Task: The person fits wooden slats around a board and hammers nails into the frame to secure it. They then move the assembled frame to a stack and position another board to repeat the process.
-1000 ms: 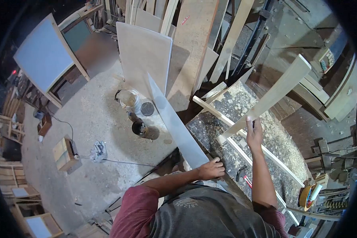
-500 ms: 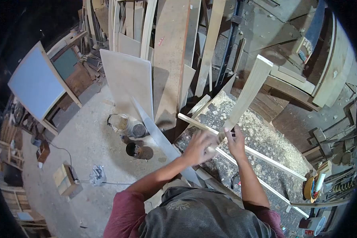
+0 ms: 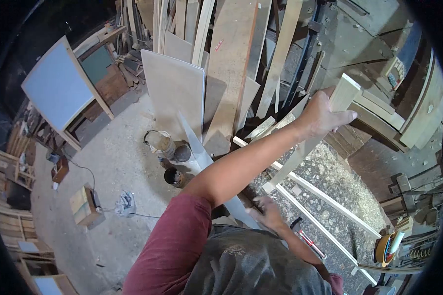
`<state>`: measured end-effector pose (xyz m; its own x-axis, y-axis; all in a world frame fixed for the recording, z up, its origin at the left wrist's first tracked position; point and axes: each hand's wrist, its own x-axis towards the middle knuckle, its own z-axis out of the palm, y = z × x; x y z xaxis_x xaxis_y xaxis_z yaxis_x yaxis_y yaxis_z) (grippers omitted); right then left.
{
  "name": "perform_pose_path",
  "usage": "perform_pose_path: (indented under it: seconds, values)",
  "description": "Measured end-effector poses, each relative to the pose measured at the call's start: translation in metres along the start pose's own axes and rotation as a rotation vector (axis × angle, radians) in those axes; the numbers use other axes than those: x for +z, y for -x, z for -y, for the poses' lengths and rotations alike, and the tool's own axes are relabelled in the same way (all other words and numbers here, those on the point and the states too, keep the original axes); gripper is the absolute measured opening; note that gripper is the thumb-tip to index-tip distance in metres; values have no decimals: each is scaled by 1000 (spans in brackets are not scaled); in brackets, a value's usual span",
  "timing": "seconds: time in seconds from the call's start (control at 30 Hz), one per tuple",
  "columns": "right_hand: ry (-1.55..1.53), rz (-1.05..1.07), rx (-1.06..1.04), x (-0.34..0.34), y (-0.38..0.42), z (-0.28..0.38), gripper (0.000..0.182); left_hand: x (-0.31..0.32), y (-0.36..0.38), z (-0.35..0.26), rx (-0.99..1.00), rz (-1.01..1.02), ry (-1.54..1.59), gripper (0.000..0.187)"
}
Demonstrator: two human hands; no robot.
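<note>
My left hand [image 3: 322, 117] is wrapped round the upper part of a flat wooden board [image 3: 296, 164], its arm stretched across in front of me. The board slants, and its lower end rests by two thin wooden strips [image 3: 325, 198] on the speckled worktop [image 3: 349, 189]. Low down, my right hand [image 3: 267, 214] holds nothing, its fingers apart and slightly curled. It is nearest to a long, tapering grey board [image 3: 202, 157]. Beside my right forearm lies a tool with a dark head and a red handle [image 3: 311, 243], perhaps a hammer.
Several planks and sheets [image 3: 231, 64] lean at the back. A bucket [image 3: 161, 142] and a dark can [image 3: 174, 177] stand on the floor to the left. A blue-white panel [image 3: 59, 91] is further left. An orange roll-like holder [image 3: 383, 250] sits at the right.
My left hand has moved up and right to the board's upper part. My right hand has let go of the board and come down and left. The board tilts lower.
</note>
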<state>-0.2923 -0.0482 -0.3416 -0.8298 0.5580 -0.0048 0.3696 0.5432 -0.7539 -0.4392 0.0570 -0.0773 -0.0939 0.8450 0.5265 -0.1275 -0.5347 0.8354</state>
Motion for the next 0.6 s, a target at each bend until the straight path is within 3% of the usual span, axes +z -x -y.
perform_pose_path:
  seconds: [0.03, 0.1, 0.2, 0.4, 0.47, 0.5, 0.6]
  values:
    - [-4, 2, -7, 14, -3, -4, 37, 1, 1, -1, 27, -16, 22, 26]
    - [360, 604, 113, 47, -15, -24, 44, 3, 3, 0, 26, -31, 14, 24]
    - [417, 551, 96, 58, -21, -25, 54, 1, 3, 2, 85, -44, -6, 21]
    - [388, 330, 25, 74, -45, -15, 37, 2, 3, 6, 53, -70, -39, 24]
    - [225, 105, -29, 85, -54, -11, 35, 4, 3, 7, 62, -99, -38, 23]
    - [288, 135, -153, 92, -61, -20, 37, 1, 0, 17, 77, -76, -39, 23]
    - [272, 191, -42, 91, -78, -5, 37, 2, 10, 5, 107, -68, 28, 24]
